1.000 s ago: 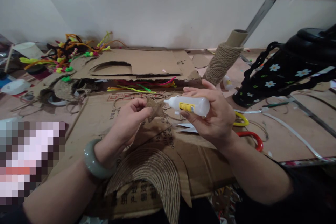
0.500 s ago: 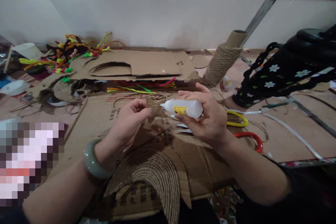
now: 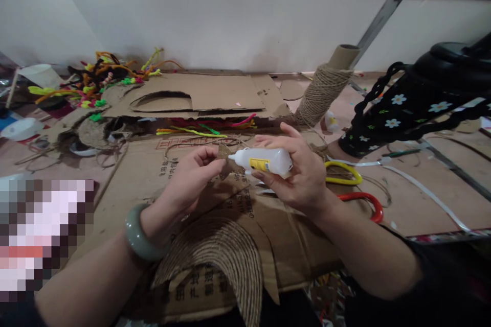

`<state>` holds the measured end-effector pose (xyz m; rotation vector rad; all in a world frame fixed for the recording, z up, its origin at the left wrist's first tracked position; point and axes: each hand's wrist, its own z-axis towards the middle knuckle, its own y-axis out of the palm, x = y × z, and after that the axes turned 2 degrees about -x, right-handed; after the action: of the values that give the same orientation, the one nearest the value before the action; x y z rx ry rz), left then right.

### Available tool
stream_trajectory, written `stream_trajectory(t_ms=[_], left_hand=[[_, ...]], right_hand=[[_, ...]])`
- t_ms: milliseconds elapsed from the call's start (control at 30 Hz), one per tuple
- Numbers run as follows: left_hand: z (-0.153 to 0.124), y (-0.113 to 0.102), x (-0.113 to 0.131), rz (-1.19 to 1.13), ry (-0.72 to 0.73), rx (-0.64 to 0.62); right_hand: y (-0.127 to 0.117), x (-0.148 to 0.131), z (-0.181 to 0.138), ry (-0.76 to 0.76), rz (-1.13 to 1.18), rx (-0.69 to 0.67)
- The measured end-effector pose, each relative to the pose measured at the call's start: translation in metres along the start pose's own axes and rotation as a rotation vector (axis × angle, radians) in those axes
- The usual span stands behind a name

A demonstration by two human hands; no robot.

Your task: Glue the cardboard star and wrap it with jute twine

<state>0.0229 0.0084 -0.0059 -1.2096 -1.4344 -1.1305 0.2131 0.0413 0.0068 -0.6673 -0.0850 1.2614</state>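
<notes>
My right hand (image 3: 297,173) is closed around a clear squeeze bottle of glue (image 3: 264,160) with a yellow label, its nozzle pointing left. Between the thumb and fingers of my left hand (image 3: 197,173) a small brown piece (image 3: 224,157), which looks like cardboard, is pinched. The nozzle tip is at this piece; whether they touch I cannot tell. Below my hands a curved piece covered in rows of twine (image 3: 218,245) lies on a printed cardboard sheet (image 3: 126,173). Scissors (image 3: 345,172) with yellow and red handles lie partly behind my right hand.
A spool of twine (image 3: 324,93) stands behind my right hand. At the right is a black flowered bottle (image 3: 406,107). Cut cardboard (image 3: 222,89) and colourful pipe cleaners (image 3: 103,74) lie at the back. A white strip (image 3: 429,194) runs along the right.
The glue bottle and my right hand have shifted slightly left, bringing the nozzle further over the small brown piece. My left hand has barely moved and keeps its pinch.
</notes>
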Motion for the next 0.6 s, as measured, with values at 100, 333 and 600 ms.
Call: stream_trajectory(t_ms=[100, 333, 600], left_hand=[[-0.0001, 0.0002, 0.0003, 0.003, 0.014, -0.011], [-0.0005, 0.0004, 0.0001, 0.026, 0.0, -0.042], [-0.001, 0.0002, 0.0015, 0.015, -0.007, -0.037]], right_hand=[[-0.001, 0.0015, 0.0001, 0.007, -0.004, 0.004], [0.0, 0.0008, -0.0011, 0.009, 0.009, -0.009], [0.0001, 0.0009, -0.0007, -0.001, 0.002, -0.016]])
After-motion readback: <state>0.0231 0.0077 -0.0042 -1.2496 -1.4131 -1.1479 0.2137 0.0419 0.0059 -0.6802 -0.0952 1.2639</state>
